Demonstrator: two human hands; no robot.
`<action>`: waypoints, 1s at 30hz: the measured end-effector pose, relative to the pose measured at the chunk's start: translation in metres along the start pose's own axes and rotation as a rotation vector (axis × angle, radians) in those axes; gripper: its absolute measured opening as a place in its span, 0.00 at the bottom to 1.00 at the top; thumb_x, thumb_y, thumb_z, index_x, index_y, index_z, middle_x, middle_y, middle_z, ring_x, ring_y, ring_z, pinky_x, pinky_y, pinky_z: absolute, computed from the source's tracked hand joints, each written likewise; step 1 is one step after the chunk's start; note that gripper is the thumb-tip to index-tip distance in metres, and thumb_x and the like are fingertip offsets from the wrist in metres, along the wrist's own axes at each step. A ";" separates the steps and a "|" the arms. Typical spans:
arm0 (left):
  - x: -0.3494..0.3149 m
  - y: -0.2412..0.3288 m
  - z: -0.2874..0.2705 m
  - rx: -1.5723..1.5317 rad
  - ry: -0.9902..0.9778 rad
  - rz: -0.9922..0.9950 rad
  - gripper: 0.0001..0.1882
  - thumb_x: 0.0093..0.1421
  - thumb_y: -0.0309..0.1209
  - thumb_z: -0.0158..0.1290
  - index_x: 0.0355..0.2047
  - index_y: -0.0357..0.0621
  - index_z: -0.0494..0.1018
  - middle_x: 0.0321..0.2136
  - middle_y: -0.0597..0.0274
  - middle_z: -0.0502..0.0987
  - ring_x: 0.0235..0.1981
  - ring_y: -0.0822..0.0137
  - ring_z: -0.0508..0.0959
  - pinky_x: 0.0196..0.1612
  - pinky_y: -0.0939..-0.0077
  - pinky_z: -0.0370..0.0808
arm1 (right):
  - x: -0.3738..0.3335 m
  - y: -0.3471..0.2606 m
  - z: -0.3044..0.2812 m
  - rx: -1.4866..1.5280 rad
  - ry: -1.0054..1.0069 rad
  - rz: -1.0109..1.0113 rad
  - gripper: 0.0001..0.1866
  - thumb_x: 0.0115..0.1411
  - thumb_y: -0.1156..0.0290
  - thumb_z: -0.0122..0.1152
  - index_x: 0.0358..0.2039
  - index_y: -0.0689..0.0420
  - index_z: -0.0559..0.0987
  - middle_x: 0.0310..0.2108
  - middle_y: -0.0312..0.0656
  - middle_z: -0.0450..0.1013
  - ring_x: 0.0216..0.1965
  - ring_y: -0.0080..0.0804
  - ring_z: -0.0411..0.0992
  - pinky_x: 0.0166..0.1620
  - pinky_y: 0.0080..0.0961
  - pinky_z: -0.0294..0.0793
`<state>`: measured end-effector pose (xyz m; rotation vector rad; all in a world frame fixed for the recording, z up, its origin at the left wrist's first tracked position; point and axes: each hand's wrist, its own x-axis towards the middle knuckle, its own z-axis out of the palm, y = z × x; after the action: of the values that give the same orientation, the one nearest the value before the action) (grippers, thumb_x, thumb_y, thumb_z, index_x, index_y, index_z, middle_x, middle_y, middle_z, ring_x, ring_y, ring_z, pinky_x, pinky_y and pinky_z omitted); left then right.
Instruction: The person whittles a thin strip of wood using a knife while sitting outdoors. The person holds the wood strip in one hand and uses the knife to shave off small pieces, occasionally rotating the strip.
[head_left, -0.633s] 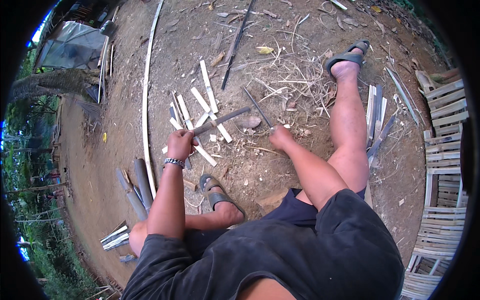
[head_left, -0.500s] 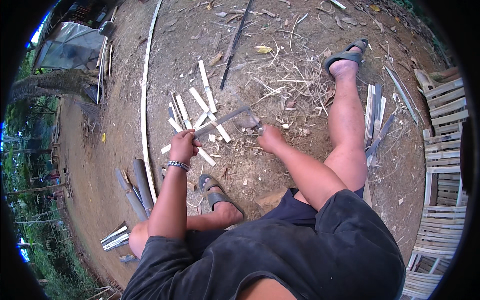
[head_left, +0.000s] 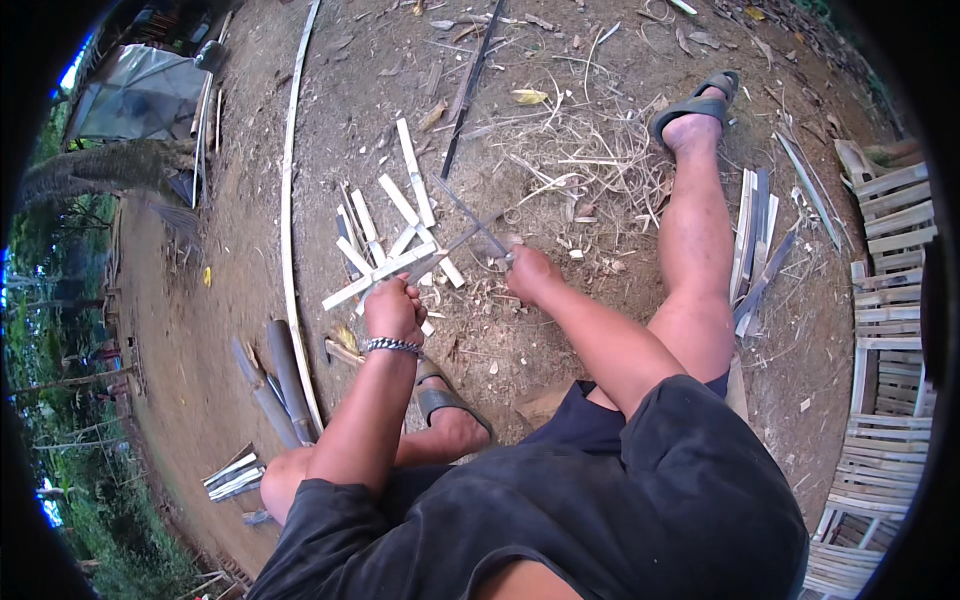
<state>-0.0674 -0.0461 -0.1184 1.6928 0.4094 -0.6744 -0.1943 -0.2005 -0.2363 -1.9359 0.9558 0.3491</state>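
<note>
My left hand [head_left: 393, 308], with a chain bracelet at the wrist, is closed around a thin strip of bamboo [head_left: 463, 236] that points away to the upper right. In my right hand [head_left: 532, 276] is a knife [head_left: 460, 205], its narrow dark blade slanting up and left. Blade and strip cross in front of my hands; motion blur hides whether they touch. Just beyond my left hand, several pale cut bamboo pieces [head_left: 408, 203] lie crossed on the ground.
Curled shavings [head_left: 575, 175] litter the dirt ahead. A long pale strip [head_left: 290, 180] runs along the left, near dark bamboo lengths [head_left: 289, 370]. Split strips [head_left: 746, 235] lie beside my right leg. Slatted bamboo furniture [head_left: 890, 330] stands at the far right.
My left hand has moved right and slightly nearer to me with the bamboo strip. My right hand has shifted a little left with the knife, so the hands are closer together.
</note>
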 end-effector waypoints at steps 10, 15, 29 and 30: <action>-0.003 0.000 0.001 -0.085 0.025 -0.060 0.09 0.66 0.29 0.43 0.42 0.39 0.70 0.18 0.70 0.68 0.13 0.79 0.63 0.15 0.81 0.62 | -0.001 0.013 -0.006 -0.057 0.036 0.098 0.19 0.61 0.73 0.52 0.54 0.54 0.73 0.49 0.53 0.76 0.51 0.51 0.75 0.54 0.43 0.74; 0.002 0.001 -0.010 -0.148 0.022 -0.102 0.09 0.67 0.30 0.41 0.42 0.40 0.69 0.19 0.71 0.68 0.15 0.79 0.64 0.18 0.82 0.63 | -0.024 0.005 0.002 -0.038 0.004 -0.030 0.19 0.59 0.72 0.56 0.51 0.59 0.75 0.44 0.53 0.77 0.46 0.51 0.77 0.50 0.41 0.76; -0.008 0.024 -0.034 0.814 -0.324 0.278 0.18 0.64 0.36 0.56 0.50 0.36 0.75 0.21 0.60 0.76 0.21 0.70 0.75 0.26 0.71 0.73 | 0.031 0.067 0.017 0.052 0.030 0.046 0.13 0.54 0.70 0.59 0.37 0.63 0.83 0.38 0.57 0.79 0.41 0.51 0.79 0.45 0.41 0.78; -0.011 0.027 -0.032 1.066 -0.273 0.390 0.17 0.65 0.36 0.55 0.48 0.36 0.77 0.20 0.56 0.77 0.22 0.66 0.77 0.28 0.68 0.75 | 0.032 0.065 0.017 0.072 0.037 0.039 0.13 0.54 0.71 0.59 0.37 0.63 0.83 0.38 0.58 0.79 0.41 0.52 0.79 0.45 0.41 0.78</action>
<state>-0.0529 -0.0198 -0.0869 2.5149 -0.5850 -0.8784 -0.2197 -0.2199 -0.3038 -1.8664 1.0174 0.2986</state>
